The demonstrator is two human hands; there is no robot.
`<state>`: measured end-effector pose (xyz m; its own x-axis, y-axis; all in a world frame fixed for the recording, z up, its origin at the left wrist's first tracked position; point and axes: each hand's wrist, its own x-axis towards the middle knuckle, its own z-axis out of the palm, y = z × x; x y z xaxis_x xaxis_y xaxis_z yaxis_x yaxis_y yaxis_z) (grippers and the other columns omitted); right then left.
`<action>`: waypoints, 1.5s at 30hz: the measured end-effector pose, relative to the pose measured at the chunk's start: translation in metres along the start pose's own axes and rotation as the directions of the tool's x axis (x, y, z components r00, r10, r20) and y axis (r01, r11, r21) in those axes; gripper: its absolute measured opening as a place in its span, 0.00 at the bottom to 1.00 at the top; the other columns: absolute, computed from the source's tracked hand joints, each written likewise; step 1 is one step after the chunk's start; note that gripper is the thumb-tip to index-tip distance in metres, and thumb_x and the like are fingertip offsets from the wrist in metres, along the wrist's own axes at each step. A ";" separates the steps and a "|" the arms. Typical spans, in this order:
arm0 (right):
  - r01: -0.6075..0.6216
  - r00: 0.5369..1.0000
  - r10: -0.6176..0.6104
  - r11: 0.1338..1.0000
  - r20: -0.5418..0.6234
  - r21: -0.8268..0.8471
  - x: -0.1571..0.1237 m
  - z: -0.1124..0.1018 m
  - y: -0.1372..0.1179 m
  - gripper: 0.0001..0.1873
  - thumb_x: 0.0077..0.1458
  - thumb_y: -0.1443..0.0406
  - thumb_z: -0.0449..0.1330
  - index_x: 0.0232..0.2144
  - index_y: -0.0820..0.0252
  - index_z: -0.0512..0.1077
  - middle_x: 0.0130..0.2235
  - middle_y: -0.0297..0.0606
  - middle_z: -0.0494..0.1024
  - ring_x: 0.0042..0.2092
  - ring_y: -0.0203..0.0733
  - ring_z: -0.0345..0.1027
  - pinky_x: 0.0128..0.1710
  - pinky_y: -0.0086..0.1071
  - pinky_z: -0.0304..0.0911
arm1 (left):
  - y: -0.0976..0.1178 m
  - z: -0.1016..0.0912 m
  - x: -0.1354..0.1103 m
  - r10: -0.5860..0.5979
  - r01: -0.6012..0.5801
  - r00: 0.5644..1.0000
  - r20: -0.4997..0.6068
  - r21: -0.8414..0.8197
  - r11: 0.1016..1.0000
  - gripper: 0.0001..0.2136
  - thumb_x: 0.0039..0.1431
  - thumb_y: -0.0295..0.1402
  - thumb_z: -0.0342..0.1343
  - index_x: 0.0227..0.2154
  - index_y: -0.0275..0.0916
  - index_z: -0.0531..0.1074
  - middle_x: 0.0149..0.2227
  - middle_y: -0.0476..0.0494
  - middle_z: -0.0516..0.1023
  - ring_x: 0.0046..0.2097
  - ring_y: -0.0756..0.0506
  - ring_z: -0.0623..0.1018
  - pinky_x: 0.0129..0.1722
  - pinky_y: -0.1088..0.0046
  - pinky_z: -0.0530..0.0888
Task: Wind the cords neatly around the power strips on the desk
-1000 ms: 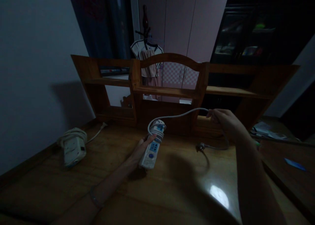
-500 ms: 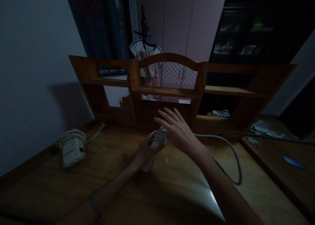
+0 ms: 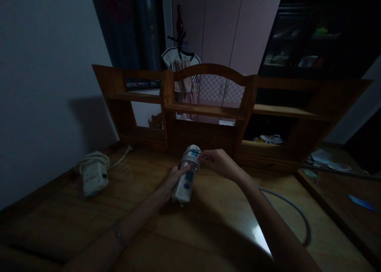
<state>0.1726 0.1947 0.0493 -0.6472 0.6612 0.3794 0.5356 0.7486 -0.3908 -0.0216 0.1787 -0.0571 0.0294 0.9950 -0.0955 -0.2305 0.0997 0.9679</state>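
My left hand [image 3: 176,179] grips a white power strip [image 3: 186,186] around its middle and holds it tilted above the wooden desk. Several turns of a pale cord [image 3: 190,159] are wrapped around the strip's upper part. At the strip's right side, my right hand [image 3: 218,163] is closed with thumb and fingers pinched on the cord. From behind the right forearm a loose loop of the same cord [image 3: 293,206] curves over the desk; part of it is hidden by the arm.
Another white power strip [image 3: 94,179], with its cord coiled on top, lies on the desk [image 3: 143,240] at the left by the wall. A wooden shelf rack [image 3: 208,112] runs along the back. A blue packet [image 3: 361,202] lies at the far right.
My right hand has gone from spread fingers to a pinch on the cord beside the strip. My left hand has turned the strip, so its printed face shows. The loose loop has shifted.
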 end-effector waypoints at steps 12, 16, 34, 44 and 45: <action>-0.365 0.919 0.290 0.883 -0.268 -0.294 -0.014 -0.041 0.030 0.11 0.59 0.58 0.57 0.34 0.54 0.78 0.33 0.41 0.81 0.36 0.48 0.74 0.31 0.32 0.53 | 0.011 -0.009 -0.004 -0.242 0.335 0.887 0.392 -0.190 0.923 0.29 0.54 0.57 0.54 0.39 0.32 0.73 0.28 0.40 0.77 0.24 0.46 0.77 0.22 0.72 0.73; -0.430 0.863 0.288 0.850 -0.416 -0.304 -0.012 -0.044 0.027 0.12 0.61 0.57 0.55 0.36 0.53 0.77 0.33 0.41 0.81 0.36 0.48 0.74 0.31 0.33 0.53 | 0.015 0.001 -0.016 -0.202 0.322 0.845 0.496 -0.170 0.931 0.29 0.52 0.46 0.62 0.55 0.42 0.65 0.40 0.39 0.79 0.29 0.44 0.80 0.22 0.72 0.74; -0.264 0.606 0.208 0.963 -0.768 0.053 -0.044 -0.112 0.033 0.14 0.56 0.55 0.59 0.33 0.59 0.76 0.26 0.33 0.73 0.27 0.36 0.63 0.25 0.28 0.53 | 0.018 -0.020 0.013 -0.170 0.377 0.849 0.501 -0.348 0.858 0.28 0.63 0.49 0.45 0.56 0.31 0.66 0.27 0.41 0.77 0.22 0.47 0.76 0.16 0.77 0.70; -0.596 0.787 0.380 0.672 -0.486 -0.439 -0.042 -0.091 0.068 0.12 0.58 0.62 0.53 0.36 0.61 0.74 0.35 0.47 0.80 0.38 0.50 0.74 0.31 0.33 0.56 | 0.023 -0.006 0.000 0.031 0.293 0.842 0.539 -0.506 0.811 0.26 0.65 0.47 0.41 0.60 0.36 0.61 0.40 0.34 0.77 0.28 0.47 0.75 0.20 0.75 0.71; -0.589 0.799 0.391 0.660 -0.457 -0.466 -0.041 -0.085 0.070 0.12 0.59 0.63 0.52 0.37 0.61 0.74 0.36 0.48 0.80 0.39 0.51 0.74 0.32 0.34 0.56 | 0.023 -0.005 0.000 0.035 0.293 0.836 0.547 -0.500 0.815 0.27 0.65 0.48 0.42 0.60 0.36 0.61 0.41 0.34 0.77 0.28 0.47 0.74 0.19 0.75 0.70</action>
<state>0.2829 0.2245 0.0781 -0.0605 0.8436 0.5335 0.9877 0.1280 -0.0903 -0.0322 0.1806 -0.0359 0.5489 0.8319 0.0812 -0.6657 0.3763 0.6444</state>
